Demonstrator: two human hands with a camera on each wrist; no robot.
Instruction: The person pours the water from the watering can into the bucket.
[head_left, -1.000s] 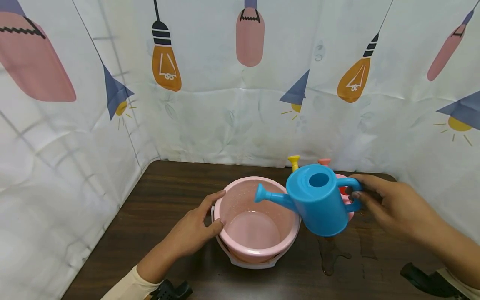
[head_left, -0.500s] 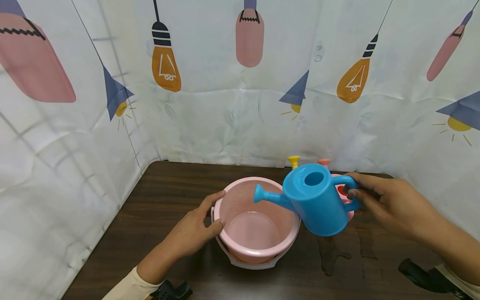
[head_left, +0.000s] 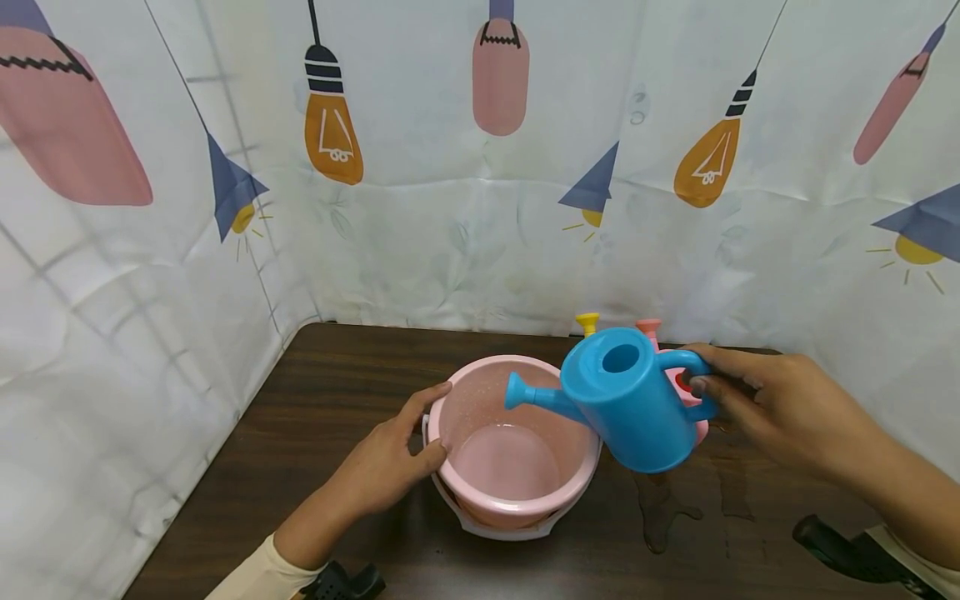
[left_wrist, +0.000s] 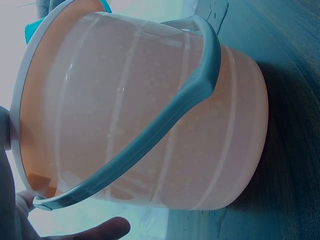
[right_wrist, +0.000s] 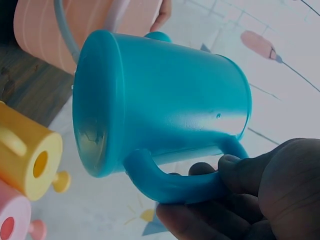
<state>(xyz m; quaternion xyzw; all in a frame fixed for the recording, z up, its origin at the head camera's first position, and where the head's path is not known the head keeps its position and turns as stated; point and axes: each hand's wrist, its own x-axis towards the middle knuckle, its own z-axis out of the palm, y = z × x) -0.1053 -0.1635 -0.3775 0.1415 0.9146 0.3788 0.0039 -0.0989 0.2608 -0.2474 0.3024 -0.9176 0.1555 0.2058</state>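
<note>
My left hand (head_left: pixel 386 458) grips the left rim of a pink bucket (head_left: pixel 517 506), its thumb over the rim. A pale handle (left_wrist: pixel 165 125) hangs down the bucket's side, and a shallow shine shows at the bottom inside. My right hand (head_left: pixel 795 404) holds a blue watering can (head_left: pixel 637 408) by its loop handle, fingers curled round it in the right wrist view. The can is raised at the bucket's right side and tilts left. Its spout (head_left: pixel 543 398) reaches over the bucket opening; I can make out no stream from it.
Behind the blue can stand a yellow watering can (right_wrist: pixel 30 145) and a pink watering can (right_wrist: pixel 12 207), mostly hidden in the head view. Spilled water (head_left: pixel 660 508) lies on the dark wooden table (head_left: pixel 360 367). A patterned white curtain (head_left: pixel 420 242) hangs along the table's back and left.
The blue watering can has tipped slightly further to the left, its spout shifting a little left over the bucket. My left hand and the bucket have stayed in place.
</note>
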